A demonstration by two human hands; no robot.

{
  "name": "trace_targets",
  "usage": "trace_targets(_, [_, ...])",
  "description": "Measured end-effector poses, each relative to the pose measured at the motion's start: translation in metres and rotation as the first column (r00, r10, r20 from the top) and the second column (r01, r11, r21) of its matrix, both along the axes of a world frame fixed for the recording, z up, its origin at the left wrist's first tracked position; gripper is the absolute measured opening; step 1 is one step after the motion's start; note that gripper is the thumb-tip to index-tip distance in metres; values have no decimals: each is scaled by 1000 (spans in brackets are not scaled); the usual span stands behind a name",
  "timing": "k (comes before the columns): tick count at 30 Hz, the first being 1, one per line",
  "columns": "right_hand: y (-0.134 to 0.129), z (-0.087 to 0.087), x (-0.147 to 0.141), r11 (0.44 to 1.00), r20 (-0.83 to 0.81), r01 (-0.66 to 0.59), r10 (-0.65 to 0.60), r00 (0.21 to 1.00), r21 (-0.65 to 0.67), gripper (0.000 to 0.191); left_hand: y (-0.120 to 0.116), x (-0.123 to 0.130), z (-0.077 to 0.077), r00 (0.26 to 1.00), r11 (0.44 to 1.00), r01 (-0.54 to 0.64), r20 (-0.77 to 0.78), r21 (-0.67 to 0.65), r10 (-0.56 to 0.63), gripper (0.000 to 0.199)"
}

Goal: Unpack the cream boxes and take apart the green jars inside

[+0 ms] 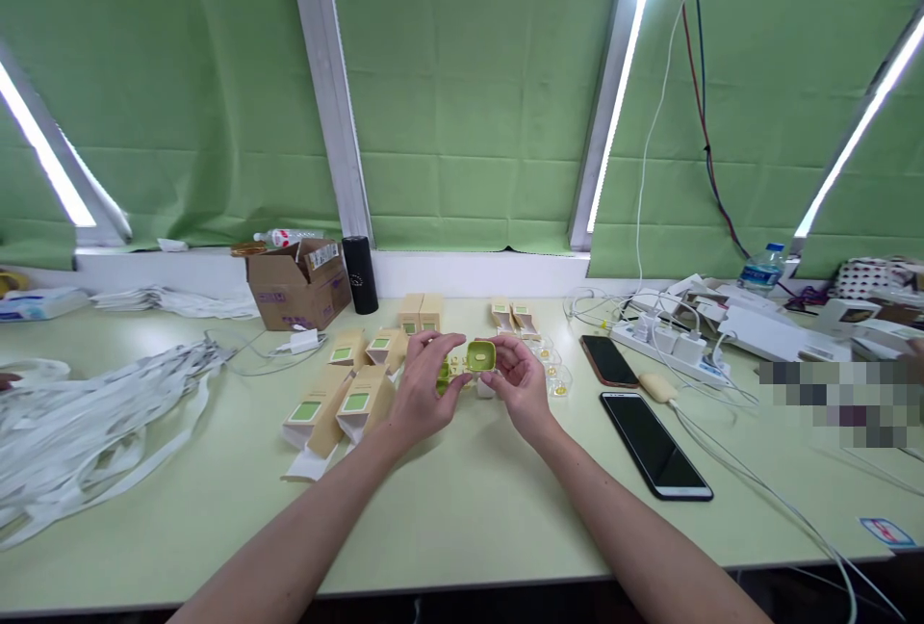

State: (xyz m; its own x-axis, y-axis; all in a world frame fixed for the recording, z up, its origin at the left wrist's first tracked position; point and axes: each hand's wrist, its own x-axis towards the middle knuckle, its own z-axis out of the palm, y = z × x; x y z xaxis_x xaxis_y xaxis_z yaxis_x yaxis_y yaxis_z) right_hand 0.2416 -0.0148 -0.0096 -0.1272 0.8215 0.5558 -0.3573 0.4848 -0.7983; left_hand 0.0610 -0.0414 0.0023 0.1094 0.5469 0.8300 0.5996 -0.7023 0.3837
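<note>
A small olive-green, square, hollow piece like a lid (481,355) is held up over the table, its inside facing me. My right hand (521,383) pinches its right side between thumb and fingers. My left hand (427,383) is curved at its left edge, with index finger and thumb tips at the rim above and below. Behind the left fingers, more green and yellow small parts (443,376) show, partly hidden. Clear plastic pieces with yellow centres (557,377) lie just beyond the right hand.
Left of my hands are several tan cartons (368,398) with green windows. Others (421,312) stand behind. A brown cardboard box (297,289), black cylinder (359,274) and white straps (122,422) lie farther left. Two phones (655,446), a power strip (671,351) and cables are right.
</note>
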Motion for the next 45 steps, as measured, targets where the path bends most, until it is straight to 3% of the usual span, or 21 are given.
trace_targets(5, [-5,0,-1,992,23,-118,120,993,-44,47,-5,0,-5,990,994,69,126,-84,-58,35])
trace_targets(8, [-5,-1,-2,991,40,-126,127,991,-44,47,-7,-1,-3,968,985,131,231,-111,-102,33])
trace_targets(13, [-6,-2,-1,999,86,-28,24,996,37,43,-9,-2,-2,963,987,122,254,-104,-92,32])
trace_targets(20, [-15,-2,0,975,167,104,-138,976,198,46,-8,0,1,972,997,23,234,-74,-5,28])
trace_targets(28, [-14,-14,-4,953,272,143,-217,938,268,52,-11,7,2,935,978,27,351,-206,48,20])
trace_targets(34, [-12,-18,-6,937,319,172,-271,908,305,52,-10,5,0,965,969,-49,239,-243,109,33])
trace_targets(41, [-11,-16,-7,910,309,198,-318,896,364,42,-6,4,-9,994,979,14,107,-203,7,49])
trace_targets(45, [-13,-13,-5,903,304,197,-324,896,381,39,-5,5,-12,997,982,-4,79,-187,19,50])
